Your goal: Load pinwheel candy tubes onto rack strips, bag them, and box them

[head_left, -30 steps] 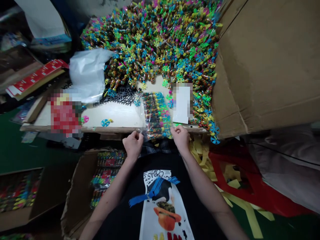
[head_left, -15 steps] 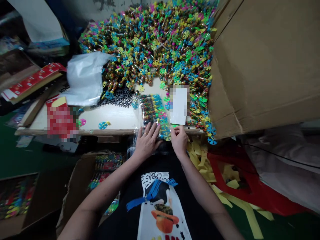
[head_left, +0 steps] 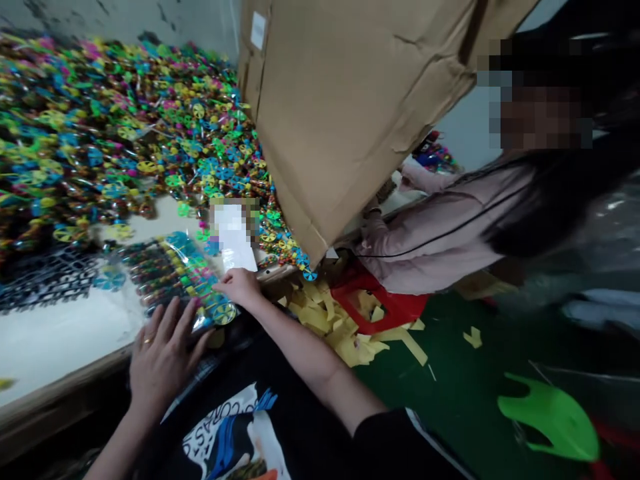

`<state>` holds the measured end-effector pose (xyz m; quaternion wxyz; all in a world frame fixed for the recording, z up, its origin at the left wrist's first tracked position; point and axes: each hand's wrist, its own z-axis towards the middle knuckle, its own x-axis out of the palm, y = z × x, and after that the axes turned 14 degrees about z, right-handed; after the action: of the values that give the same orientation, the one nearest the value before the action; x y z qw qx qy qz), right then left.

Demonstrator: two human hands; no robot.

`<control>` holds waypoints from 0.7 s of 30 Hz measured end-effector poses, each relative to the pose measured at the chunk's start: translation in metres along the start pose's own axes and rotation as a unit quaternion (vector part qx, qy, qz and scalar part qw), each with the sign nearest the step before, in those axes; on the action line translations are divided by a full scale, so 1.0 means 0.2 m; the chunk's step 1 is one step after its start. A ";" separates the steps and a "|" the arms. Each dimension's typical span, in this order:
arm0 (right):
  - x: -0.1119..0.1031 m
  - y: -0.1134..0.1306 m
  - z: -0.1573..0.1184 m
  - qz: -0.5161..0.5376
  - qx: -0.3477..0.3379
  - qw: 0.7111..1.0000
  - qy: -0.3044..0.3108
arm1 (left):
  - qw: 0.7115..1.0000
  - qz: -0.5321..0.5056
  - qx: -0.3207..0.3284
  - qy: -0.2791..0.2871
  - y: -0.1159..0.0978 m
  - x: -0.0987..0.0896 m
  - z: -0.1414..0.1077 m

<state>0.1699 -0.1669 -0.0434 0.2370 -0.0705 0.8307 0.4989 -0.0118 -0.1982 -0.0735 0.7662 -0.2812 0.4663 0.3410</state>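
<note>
At the far left, a heap of pinwheel sticks (head_left: 100, 133) in clear wrappers spills across the pale tabletop (head_left: 60, 340), and a black plastic lattice runner (head_left: 50, 280) lies at the heap's lower edge. The left hand (head_left: 163, 353), a ring on one finger, has its grip released, fingers spread flat on the lower end of a clear plastic bag (head_left: 173, 280) packed with rows of the same sticks. The bag lies on the tabletop, just beside the heap. The right hand (head_left: 240, 287) sits at the bag's far corner, fingers curled against the plastic above a yellow pinwheel (head_left: 224, 313); this view does not show whether that grip is clenched on the bag. Just past it, a white label (head_left: 234, 240), blurred out, lies at the heap's edge. A large cardboard flap (head_left: 340, 113) leans over the tabletop. Below it, yellow paper strips (head_left: 325, 320) pile against a red plastic stool (head_left: 375, 300) on the green floor (head_left: 450, 373). Further right, a co-worker (head_left: 440, 233) in a pale pink top leans in, and a bright green plastic piece (head_left: 550, 417) lies on the floor.
</note>
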 end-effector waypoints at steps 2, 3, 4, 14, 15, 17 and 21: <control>0.00 0.00 -0.02 -0.014 0.002 1.000 -0.007 | 0.999 -0.038 0.011 -0.019 0.04 0.01 -0.01; 0.01 0.01 -0.02 -0.022 0.004 1.000 -0.007 | 0.998 -0.052 0.007 -0.026 0.05 0.02 -0.01; 0.01 0.01 -0.03 -0.028 0.006 1.000 -0.005 | 0.998 -0.062 -0.003 -0.030 0.06 0.02 -0.01; 0.02 0.01 -0.11 0.077 0.014 0.996 -0.041 | 0.996 -0.003 -0.086 0.032 -0.13 -0.15 -0.02; 0.03 0.02 -0.13 0.116 0.016 0.992 -0.042 | 0.997 -0.002 -0.077 0.030 -0.17 -0.16 -0.02; 0.05 0.05 -0.17 0.186 0.007 0.982 -0.041 | 0.998 -0.009 -0.065 0.011 -0.23 -0.15 -0.02; 0.10 0.17 -0.24 0.245 -0.030 0.968 -0.053 | 0.994 -0.071 -0.056 -0.069 -0.14 -0.12 -0.06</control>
<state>0.1260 -0.1890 -0.0074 0.1492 0.1544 0.7933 0.5697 -0.0035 -0.2298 -0.0536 0.8018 -0.3315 0.3717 0.3301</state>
